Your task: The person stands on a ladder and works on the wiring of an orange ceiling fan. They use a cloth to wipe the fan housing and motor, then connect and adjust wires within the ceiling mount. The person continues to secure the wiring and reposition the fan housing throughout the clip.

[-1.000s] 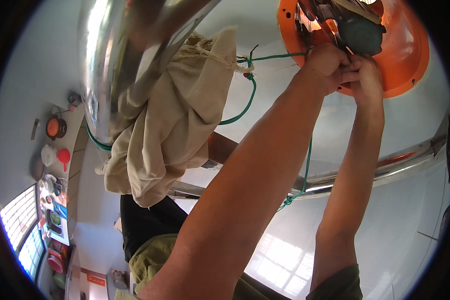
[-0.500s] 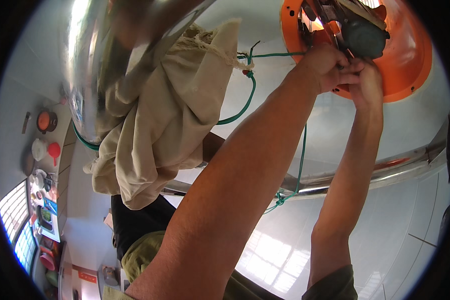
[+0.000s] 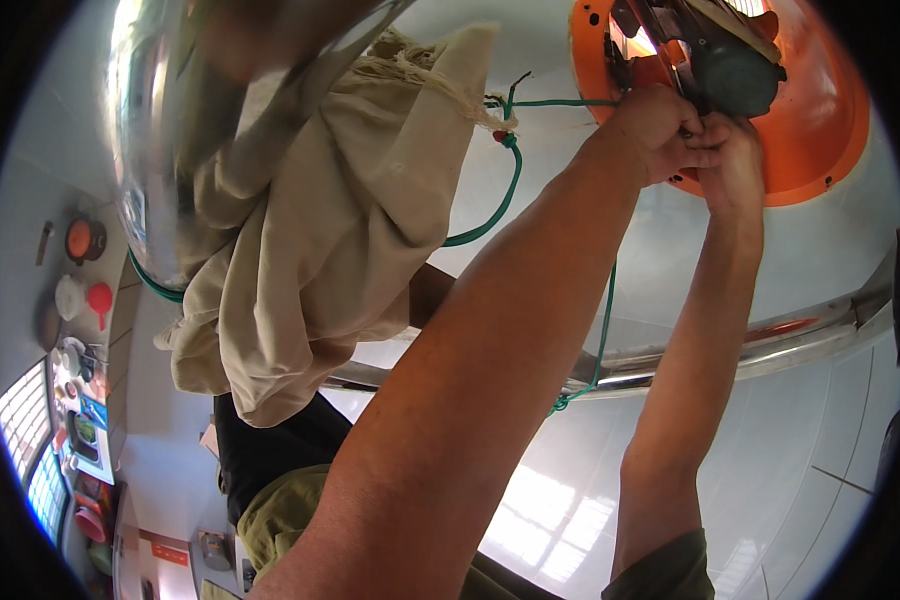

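Note:
At the upper right is an orange dish-shaped metal part [image 3: 820, 130], with a dark rounded motor-like body [image 3: 738, 80] and metal pieces mounted in its middle. Just below that dark body, my left hand [image 3: 660, 135] and my right hand [image 3: 732, 165] meet, their fingers bent and pressed together. Whatever lies between the fingertips is too small and covered to make out. A green cord [image 3: 565, 102] runs from a knot toward my left wrist and passes out of sight behind it.
Left of my forearms hangs a beige cloth [image 3: 320, 260] beside a shiny curved metal surface [image 3: 155, 130]. A metal tube [image 3: 650, 370] crosses behind my arms, with a cord knot [image 3: 560, 402] on it. White tiles [image 3: 770, 450] lie beyond. Pots and a sink show far left.
The view has shifted slightly, so the cloth and metal surface sit a little further left. My hands stay together at the orange part, with only small finger movement.

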The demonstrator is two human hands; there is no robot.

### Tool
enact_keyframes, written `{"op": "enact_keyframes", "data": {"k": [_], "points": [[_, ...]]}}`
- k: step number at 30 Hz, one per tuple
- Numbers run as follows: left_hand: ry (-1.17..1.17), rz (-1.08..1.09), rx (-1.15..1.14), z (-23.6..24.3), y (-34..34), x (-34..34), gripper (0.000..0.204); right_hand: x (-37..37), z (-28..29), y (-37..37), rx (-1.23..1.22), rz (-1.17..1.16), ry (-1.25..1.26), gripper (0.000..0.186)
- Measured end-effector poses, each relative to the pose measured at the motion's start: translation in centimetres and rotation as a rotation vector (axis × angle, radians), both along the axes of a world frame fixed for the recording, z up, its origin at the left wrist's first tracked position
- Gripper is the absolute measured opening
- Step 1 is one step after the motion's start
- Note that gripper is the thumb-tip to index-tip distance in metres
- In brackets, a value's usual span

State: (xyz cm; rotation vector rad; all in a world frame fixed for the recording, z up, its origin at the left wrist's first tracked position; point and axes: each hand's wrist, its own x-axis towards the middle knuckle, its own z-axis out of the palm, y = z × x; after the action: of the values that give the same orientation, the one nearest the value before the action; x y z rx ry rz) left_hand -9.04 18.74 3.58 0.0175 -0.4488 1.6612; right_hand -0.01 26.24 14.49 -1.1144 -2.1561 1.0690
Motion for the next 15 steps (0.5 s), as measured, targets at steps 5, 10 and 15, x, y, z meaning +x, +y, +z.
{"op": "enact_keyframes", "data": {"k": [5,10,15], "points": [[-0.005,0.012,-0.010,0.0,0.1,-0.1,0.023,-1.2,-0.3,-2.7,0.026,-0.060,-0.014,0.008],[0.034,0.033,0.036,-0.2,0.3,0.0,0.019,-1.7,-0.4,-3.9,0.063,-0.077,-0.008,0.013],[0.065,0.044,-0.019,-0.1,0.0,-0.2,0.023,-2.1,-0.8,-5.1,0.163,-0.129,-0.062,0.002]]}}
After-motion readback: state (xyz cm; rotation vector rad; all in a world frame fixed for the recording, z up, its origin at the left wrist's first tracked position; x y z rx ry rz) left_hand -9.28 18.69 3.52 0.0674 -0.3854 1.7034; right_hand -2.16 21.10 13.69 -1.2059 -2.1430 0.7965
